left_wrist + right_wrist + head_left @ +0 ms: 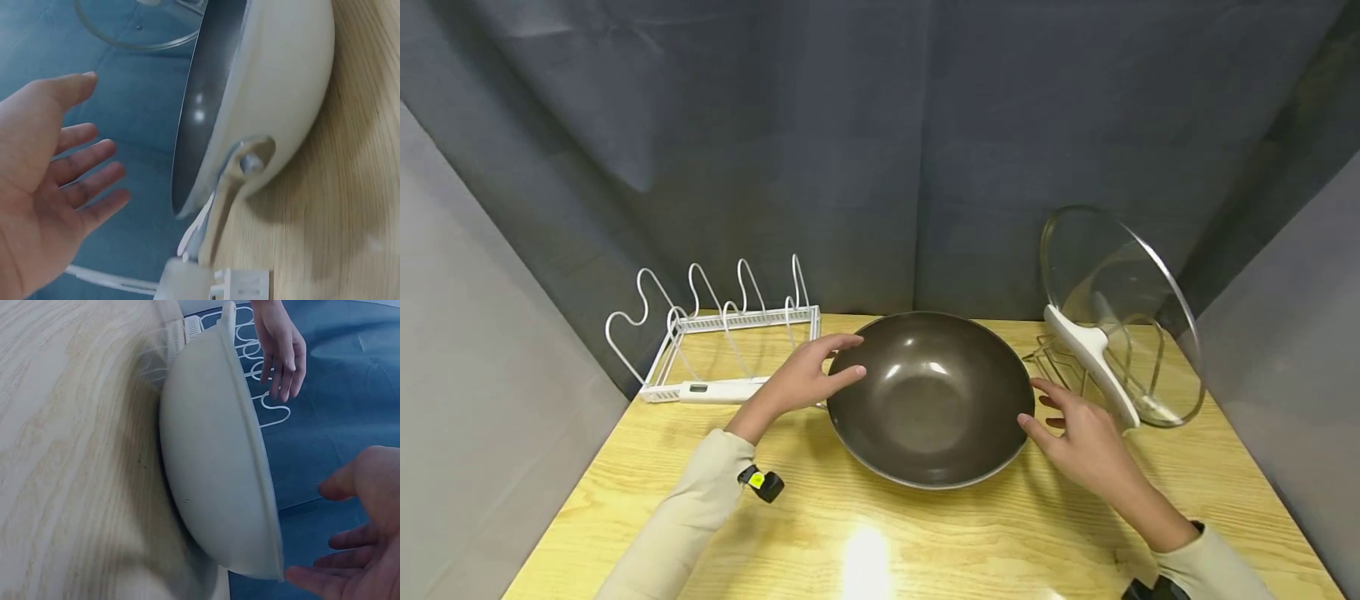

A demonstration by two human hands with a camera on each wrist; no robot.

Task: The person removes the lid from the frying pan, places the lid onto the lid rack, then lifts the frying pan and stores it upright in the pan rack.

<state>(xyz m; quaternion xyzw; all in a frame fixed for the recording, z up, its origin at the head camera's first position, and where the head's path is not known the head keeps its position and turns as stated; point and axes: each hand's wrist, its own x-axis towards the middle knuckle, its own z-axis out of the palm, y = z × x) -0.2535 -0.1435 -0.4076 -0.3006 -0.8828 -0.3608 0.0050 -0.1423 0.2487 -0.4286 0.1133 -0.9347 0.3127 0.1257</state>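
A wok (925, 412) with a dark inside and a cream outer wall (209, 450) rests on the table, its white handle (718, 391) pointing left. My left hand (797, 375) is over the wok's left edge where the handle joins, fingers loosely spread. In the left wrist view a gap shows between that hand (44, 194) and the wok's wall (281, 94). At the right rim is my right hand (1086, 442), thumb and fingers parted and relaxed. One fingertip of it comes right to the rim in the right wrist view. Neither hand holds anything.
Behind the wok handle stands a white wire rack (752, 317) with several loops. A glass lid (1157, 333) with a white handle (1093, 358) leans upright on a small wire stand (1052, 362) at the right. Dark curtain (865, 167) closes off the table's back.
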